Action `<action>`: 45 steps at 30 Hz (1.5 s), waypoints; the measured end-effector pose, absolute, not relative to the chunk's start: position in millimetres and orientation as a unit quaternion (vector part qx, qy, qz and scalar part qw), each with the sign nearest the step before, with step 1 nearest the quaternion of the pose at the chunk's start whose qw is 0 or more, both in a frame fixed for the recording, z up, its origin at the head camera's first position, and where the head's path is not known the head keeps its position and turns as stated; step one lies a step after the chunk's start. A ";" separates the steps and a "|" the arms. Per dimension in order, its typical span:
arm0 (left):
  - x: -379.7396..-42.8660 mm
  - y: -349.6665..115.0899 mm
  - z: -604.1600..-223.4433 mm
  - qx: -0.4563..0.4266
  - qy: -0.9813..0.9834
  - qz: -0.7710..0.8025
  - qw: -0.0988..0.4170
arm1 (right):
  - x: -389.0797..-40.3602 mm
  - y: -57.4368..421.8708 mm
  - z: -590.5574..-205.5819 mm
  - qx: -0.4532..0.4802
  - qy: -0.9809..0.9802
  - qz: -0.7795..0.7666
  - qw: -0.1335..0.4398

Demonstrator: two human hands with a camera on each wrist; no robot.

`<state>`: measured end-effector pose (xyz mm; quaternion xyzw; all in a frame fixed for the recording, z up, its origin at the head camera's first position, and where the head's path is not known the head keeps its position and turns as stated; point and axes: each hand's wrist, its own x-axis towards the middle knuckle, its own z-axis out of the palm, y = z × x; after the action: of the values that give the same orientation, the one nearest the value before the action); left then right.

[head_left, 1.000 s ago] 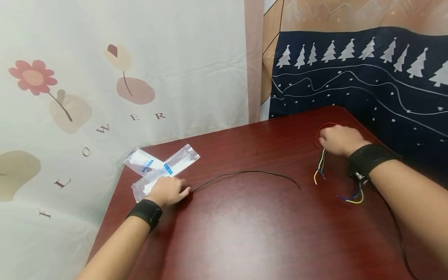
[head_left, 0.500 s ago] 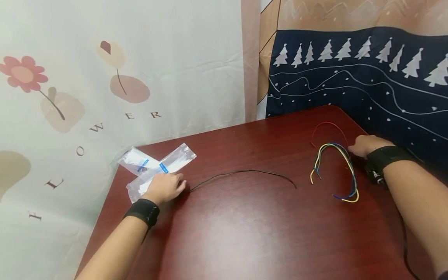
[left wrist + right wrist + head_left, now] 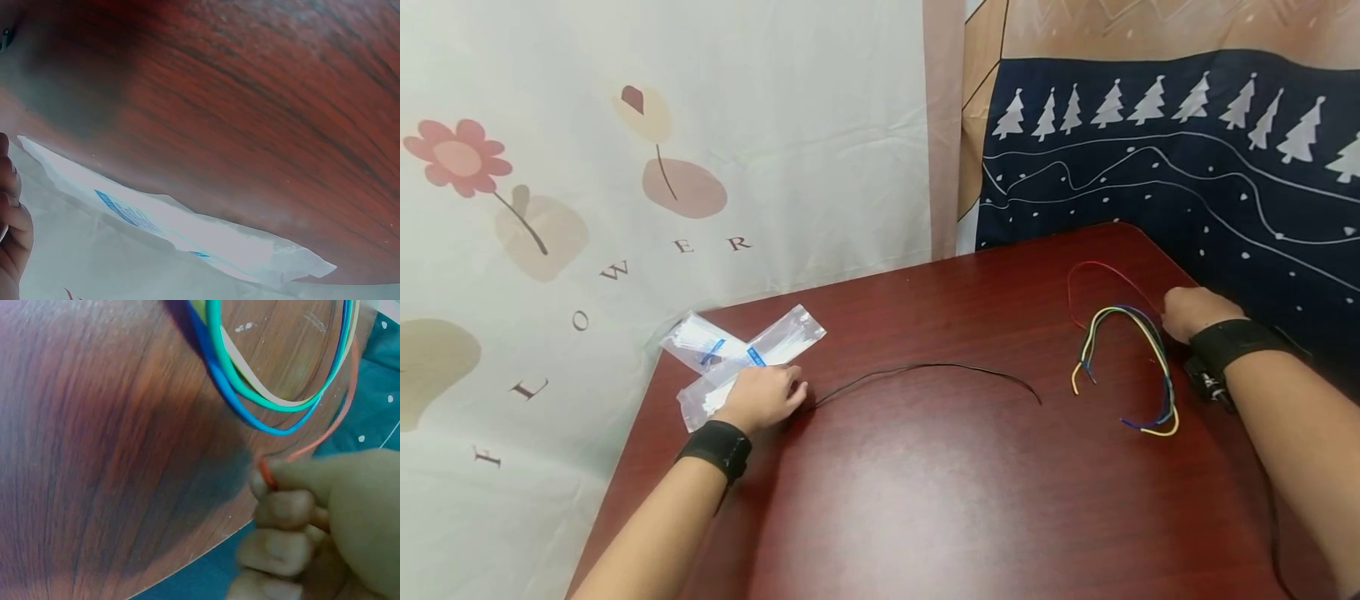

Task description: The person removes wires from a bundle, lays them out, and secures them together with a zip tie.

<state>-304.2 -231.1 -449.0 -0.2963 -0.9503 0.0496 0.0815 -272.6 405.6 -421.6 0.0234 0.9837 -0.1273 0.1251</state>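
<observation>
At the right side of the table, my right hand [image 3: 1201,313] pinches the end of a thin red wire [image 3: 1105,265] between thumb and forefinger. In the right wrist view the red wire [image 3: 337,422] runs up from the fingertips in a curve. Close beside it lies a bent bundle of blue, green and yellow wires [image 3: 1163,367], not held. My left hand [image 3: 762,397] hovers loosely curled at the left, over a plastic bag of white zip ties [image 3: 797,333]. One end of a thin black wire [image 3: 917,367] reaches beneath its thumb. The left wrist view shows only some fingers [image 3: 12,219].
A second bag of white zip ties [image 3: 692,337] lies partly under the first, near the table's left edge. The red-brown table [image 3: 910,483] meets a pale flowered curtain [image 3: 820,167] and a dark cloth with printed trees [image 3: 1150,183] behind.
My right hand has moved right, off the coloured wire bundle and onto the red wire's end. The red loop has shifted slightly. My left hand has lifted slightly.
</observation>
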 end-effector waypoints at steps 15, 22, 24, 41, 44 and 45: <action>-306.9 -225.0 -445.1 -0.305 -0.946 0.054 0.099 | -287.9 380.0 -401.0 0.026 0.985 -0.145 -0.088; -314.3 -195.6 -430.7 -0.316 -0.937 0.029 0.147 | -290.9 311.4 -388.2 -0.070 0.978 -0.128 -0.148; -315.6 -183.8 -425.2 -0.323 -0.934 0.024 0.150 | -289.6 290.9 -385.1 -0.091 0.977 -0.131 -0.142; -317.5 -103.7 -376.2 -0.289 -0.905 -0.302 0.077 | -278.5 193.2 -389.8 -0.239 0.953 -0.147 -0.113; -314.8 -100.3 -376.0 -0.283 -0.879 -0.380 0.046 | -277.7 190.3 -391.4 -0.240 0.953 -0.146 -0.109; -313.7 -99.4 -376.0 -0.278 -0.872 -0.401 0.035 | -277.7 189.9 -391.8 -0.239 0.954 -0.144 -0.106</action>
<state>-313.7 -99.4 -376.0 -0.2779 -0.8723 -0.4008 0.0350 -277.7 189.9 -391.8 -0.2392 0.9543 -0.1445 -0.1062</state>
